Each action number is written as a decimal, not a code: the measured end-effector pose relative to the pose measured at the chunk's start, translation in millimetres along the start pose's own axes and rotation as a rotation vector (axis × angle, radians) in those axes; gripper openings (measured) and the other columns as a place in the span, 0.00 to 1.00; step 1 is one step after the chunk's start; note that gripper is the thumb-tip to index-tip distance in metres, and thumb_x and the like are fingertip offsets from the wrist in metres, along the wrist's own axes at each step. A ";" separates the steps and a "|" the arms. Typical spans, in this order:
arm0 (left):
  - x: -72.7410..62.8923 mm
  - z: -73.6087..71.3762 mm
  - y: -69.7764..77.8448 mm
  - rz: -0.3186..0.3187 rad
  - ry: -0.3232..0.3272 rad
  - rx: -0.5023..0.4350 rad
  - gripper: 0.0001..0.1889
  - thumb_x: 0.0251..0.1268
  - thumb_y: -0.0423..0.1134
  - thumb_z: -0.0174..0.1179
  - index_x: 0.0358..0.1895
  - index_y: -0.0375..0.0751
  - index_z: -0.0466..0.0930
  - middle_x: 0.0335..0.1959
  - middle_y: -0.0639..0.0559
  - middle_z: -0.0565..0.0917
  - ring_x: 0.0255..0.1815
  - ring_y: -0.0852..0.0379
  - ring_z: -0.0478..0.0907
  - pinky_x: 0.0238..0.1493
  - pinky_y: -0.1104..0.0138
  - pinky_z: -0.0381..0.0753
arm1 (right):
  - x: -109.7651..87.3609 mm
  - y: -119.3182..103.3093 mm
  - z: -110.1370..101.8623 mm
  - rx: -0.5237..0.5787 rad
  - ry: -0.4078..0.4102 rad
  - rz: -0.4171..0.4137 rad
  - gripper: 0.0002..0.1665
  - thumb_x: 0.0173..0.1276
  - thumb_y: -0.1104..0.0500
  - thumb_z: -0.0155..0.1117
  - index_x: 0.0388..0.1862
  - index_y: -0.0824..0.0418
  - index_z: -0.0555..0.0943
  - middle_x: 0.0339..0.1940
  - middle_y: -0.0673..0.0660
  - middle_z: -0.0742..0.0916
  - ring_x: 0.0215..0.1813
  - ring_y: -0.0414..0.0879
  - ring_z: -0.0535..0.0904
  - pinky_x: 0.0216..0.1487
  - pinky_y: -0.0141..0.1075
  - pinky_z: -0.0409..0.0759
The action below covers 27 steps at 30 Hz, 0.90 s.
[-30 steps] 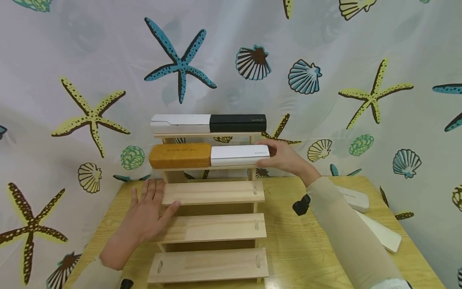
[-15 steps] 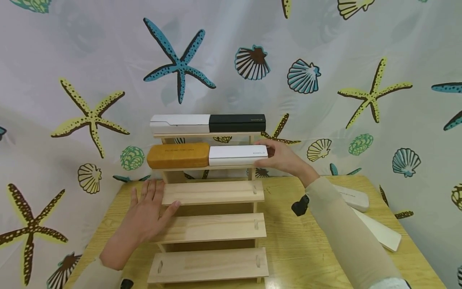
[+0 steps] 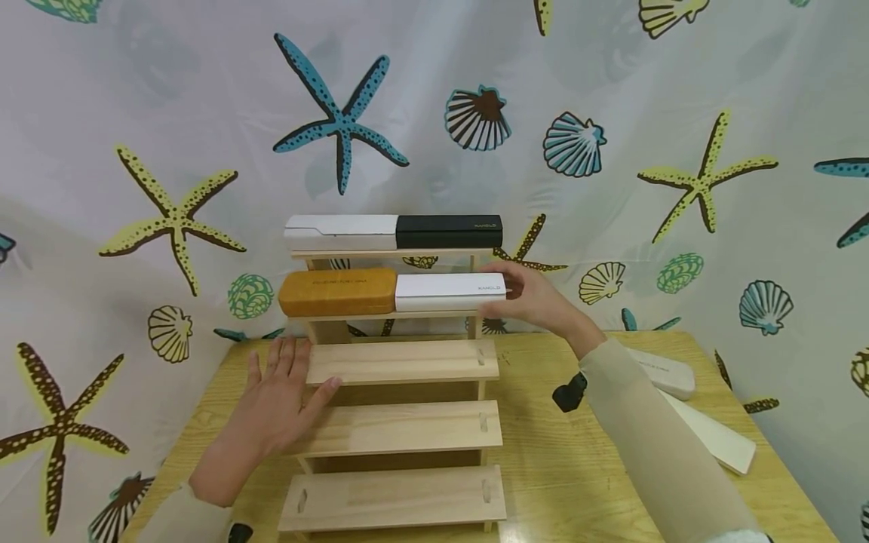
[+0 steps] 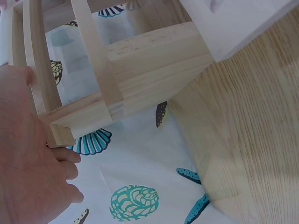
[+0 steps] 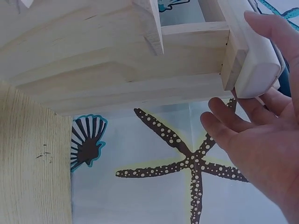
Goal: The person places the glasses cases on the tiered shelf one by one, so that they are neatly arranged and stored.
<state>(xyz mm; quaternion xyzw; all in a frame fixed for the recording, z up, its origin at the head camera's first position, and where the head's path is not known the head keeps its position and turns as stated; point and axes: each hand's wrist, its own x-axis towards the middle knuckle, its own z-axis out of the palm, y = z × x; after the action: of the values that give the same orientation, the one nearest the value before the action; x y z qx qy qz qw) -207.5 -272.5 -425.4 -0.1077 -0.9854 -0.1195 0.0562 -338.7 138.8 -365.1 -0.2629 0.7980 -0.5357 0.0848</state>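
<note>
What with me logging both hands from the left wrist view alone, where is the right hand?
Observer: The right hand holds the right end of the white case on the second-highest shelf.
Operator: What sits next to that case?
Observer: An orange-brown case, directly to its left.
Operator: And on the right half of the top shelf?
Observer: A black case.

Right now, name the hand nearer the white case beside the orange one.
Right. The right hand grips the white case at its right end; the left hand is lower and farther left, against the wooden rack.
</note>
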 end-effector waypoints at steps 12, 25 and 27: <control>-0.5 1.0 1.2 0.005 0.010 -0.003 0.48 0.84 0.66 0.40 0.83 0.23 0.47 0.84 0.20 0.47 0.85 0.22 0.41 0.76 0.23 0.38 | -50.9 13.8 -22.2 -0.028 0.100 0.038 0.43 0.73 0.53 0.74 0.82 0.52 0.67 0.82 0.59 0.71 0.82 0.61 0.68 0.79 0.57 0.69; -0.1 3.1 -0.9 0.001 0.000 0.021 0.50 0.83 0.67 0.39 0.84 0.23 0.43 0.85 0.23 0.45 0.86 0.24 0.41 0.77 0.24 0.37 | -143.1 47.4 -57.5 -0.143 0.255 0.082 0.36 0.79 0.52 0.67 0.81 0.53 0.69 0.79 0.60 0.75 0.75 0.42 0.75 0.66 0.20 0.75; -1.8 3.4 -1.3 0.008 0.006 0.014 0.50 0.83 0.67 0.41 0.84 0.25 0.42 0.85 0.23 0.45 0.86 0.24 0.41 0.77 0.24 0.38 | -158.5 53.6 -60.6 -0.159 0.282 0.088 0.36 0.79 0.52 0.67 0.81 0.56 0.68 0.78 0.61 0.75 0.70 0.31 0.75 0.64 0.18 0.74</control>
<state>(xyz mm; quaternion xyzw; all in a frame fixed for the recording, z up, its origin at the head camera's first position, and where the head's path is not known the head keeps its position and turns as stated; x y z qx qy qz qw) -206.3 -273.2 -429.2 -0.1108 -0.9856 -0.1127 0.0603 -247.3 284.2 -411.6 -0.1559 0.8526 -0.4982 -0.0257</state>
